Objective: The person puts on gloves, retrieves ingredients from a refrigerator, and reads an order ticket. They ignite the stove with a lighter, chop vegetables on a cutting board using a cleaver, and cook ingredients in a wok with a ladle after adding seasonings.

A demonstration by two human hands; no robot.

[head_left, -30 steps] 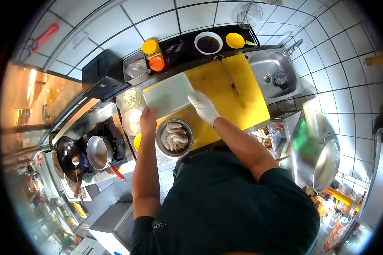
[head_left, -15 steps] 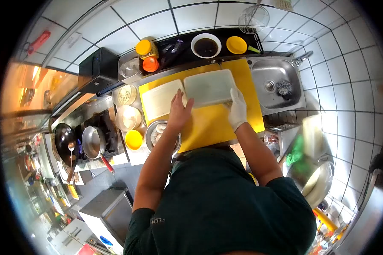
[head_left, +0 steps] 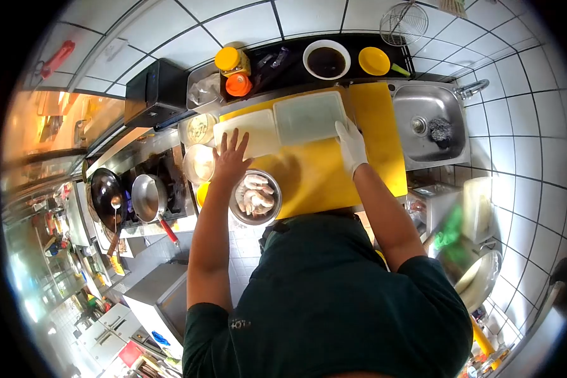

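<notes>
My left hand (head_left: 233,155) is bare, its fingers spread over the near left side of a whitish plastic container (head_left: 258,131). My right hand (head_left: 351,148), in a white glove, grips the near right corner of a second container with a greenish translucent top (head_left: 310,117); the thumb lies on the near side. Both containers lie side by side toward the back of a yellow cutting board (head_left: 321,183). Close to my left forearm, a metal bowl (head_left: 276,211) holds several pale, raw-looking pieces of food (head_left: 256,194).
A steel sink (head_left: 403,101) with a scourer (head_left: 441,131) is at the right. Behind the board stand a bowl of dark liquid (head_left: 326,60), a yellow bowl (head_left: 374,61) and a yellow-lidded jar (head_left: 230,60). Pans, including a red-handled one (head_left: 146,196), sit on the left stove.
Both containers have shifted left and back on the board. My left hand has moved left and spread its fingers, uncovering the metal bowl. My right hand has followed its container. The view has shifted too.
</notes>
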